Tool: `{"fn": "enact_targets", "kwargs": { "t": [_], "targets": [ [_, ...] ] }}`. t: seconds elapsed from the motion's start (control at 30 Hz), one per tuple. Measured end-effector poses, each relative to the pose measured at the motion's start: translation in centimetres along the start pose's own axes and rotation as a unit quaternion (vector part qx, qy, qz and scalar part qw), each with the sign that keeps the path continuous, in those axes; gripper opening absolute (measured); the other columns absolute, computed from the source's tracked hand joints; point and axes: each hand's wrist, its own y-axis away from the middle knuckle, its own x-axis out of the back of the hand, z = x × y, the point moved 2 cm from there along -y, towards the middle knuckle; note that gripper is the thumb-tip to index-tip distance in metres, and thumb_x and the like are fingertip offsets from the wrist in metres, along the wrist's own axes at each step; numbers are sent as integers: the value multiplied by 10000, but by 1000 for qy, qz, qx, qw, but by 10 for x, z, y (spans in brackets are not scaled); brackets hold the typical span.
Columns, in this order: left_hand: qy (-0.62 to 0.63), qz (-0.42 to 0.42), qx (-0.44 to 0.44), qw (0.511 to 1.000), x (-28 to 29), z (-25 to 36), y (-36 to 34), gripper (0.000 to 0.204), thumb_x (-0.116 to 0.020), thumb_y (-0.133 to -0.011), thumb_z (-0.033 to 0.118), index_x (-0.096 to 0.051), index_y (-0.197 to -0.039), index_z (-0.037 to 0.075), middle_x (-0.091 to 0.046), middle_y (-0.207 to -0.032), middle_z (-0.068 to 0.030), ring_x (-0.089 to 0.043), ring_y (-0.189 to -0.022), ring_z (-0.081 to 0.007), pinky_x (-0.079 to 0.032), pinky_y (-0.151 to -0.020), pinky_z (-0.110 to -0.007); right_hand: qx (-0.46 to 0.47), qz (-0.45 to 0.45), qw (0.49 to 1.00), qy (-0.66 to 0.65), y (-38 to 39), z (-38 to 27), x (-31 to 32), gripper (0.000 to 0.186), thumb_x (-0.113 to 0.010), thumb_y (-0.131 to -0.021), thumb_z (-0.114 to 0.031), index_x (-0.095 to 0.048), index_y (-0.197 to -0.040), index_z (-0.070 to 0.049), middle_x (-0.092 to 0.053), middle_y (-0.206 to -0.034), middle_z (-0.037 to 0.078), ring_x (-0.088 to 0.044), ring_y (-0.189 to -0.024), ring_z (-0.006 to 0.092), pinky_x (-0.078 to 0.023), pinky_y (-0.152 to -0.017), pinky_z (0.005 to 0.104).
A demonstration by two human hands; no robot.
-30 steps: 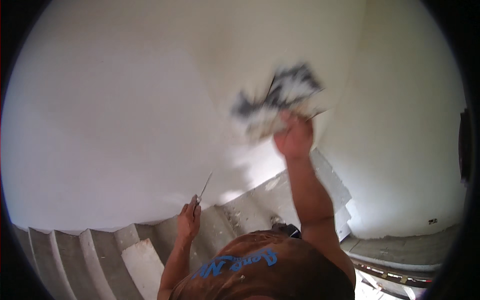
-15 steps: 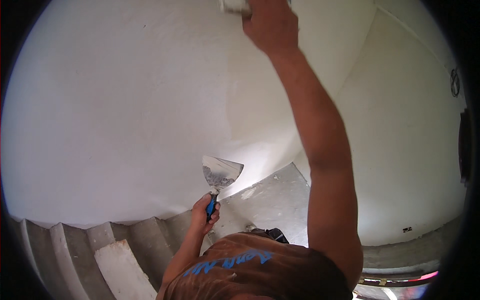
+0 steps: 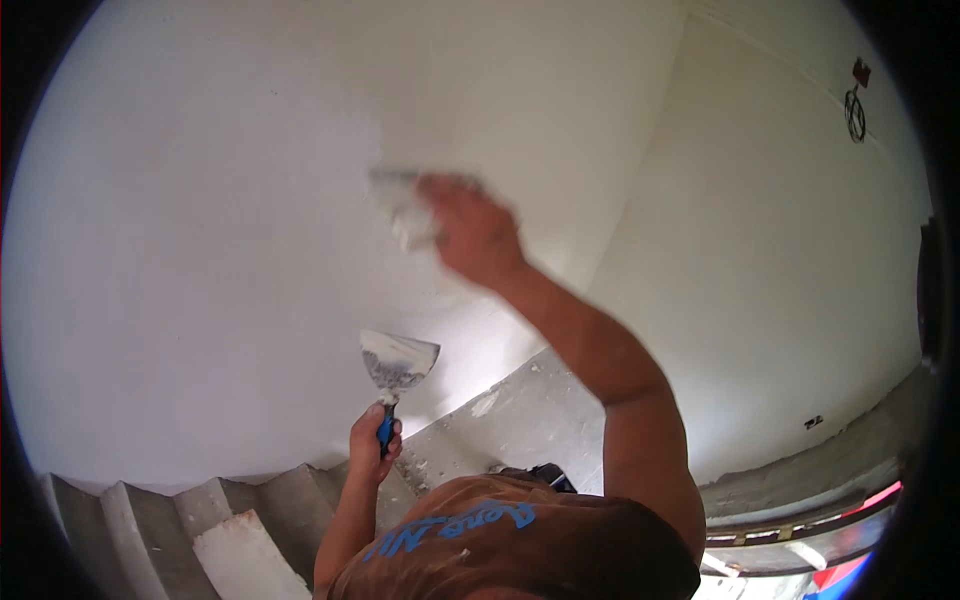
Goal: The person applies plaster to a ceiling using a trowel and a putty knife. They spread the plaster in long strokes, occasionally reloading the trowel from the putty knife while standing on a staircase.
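Low in the middle, my left hand (image 3: 372, 435) grips the blue-and-black handle of a putty knife (image 3: 398, 358), its wide blade raised and smeared with white compound. Higher up, my right hand (image 3: 470, 225) is closed on a trowel (image 3: 398, 195), blurred by motion and over the white wall (image 3: 200, 250); I cannot tell whether it touches the surface. The trowel's handle is hidden by my fingers.
Concrete steps (image 3: 140, 535) run along the wall's foot, with a pale board (image 3: 245, 560) lying on them. A landing (image 3: 530, 410) lies right of them. The side wall (image 3: 740, 280) has coiled cable (image 3: 854, 115) high up and a small box (image 3: 814, 422) low down.
My right hand with the trowel rose to the top of the view, then came down and leftward. My left hand's putty knife turned from edge-on to show its blade face, then shifted slightly left.
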Motion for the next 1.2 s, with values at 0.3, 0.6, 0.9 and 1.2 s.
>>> {"fn": "enact_targets", "kwargs": {
  "t": [0.3,0.6,0.9,1.2],
  "targets": [
    [64,51,-27,996,10,-28,32,196,-511,-996,314,-502,-1035,122,-581,-750,-51,-437,-464,-90,-294,-358,-200,-66,4,989,136,-225,87,130,435,-537,-935,-54,-527,-1370,-51,-559,-1375,130,-552,-1240,275,-429,-1082,395],
    [37,73,-22,996,28,-25,49,192,-490,-1017,293,-512,-1015,103,-585,-739,-62,-450,-451,-106,-296,-354,-212,-26,112,986,123,-69,72,-10,562,-642,-734,-68,-621,-1281,-197,-592,-1292,116,-585,-1151,318,-518,-939,418],
    [20,10,-26,999,24,-2,44,181,-496,-1015,283,-493,-1005,102,-574,-740,-57,-447,-452,-98,-304,-355,-204,-245,-104,943,-199,74,-103,-67,604,-589,-774,-37,-507,-1363,-145,-547,-1366,113,-554,-1227,324,-518,-956,444],
    [30,161,-54,985,26,-21,63,200,-527,-989,312,-499,-1009,115,-575,-728,-61,-453,-448,-104,-313,-356,-222,-210,75,973,51,-11,168,23,535,-627,-823,-103,-547,-1344,-197,-589,-1303,58,-598,-1138,295,-537,-909,413]
  ]
}}
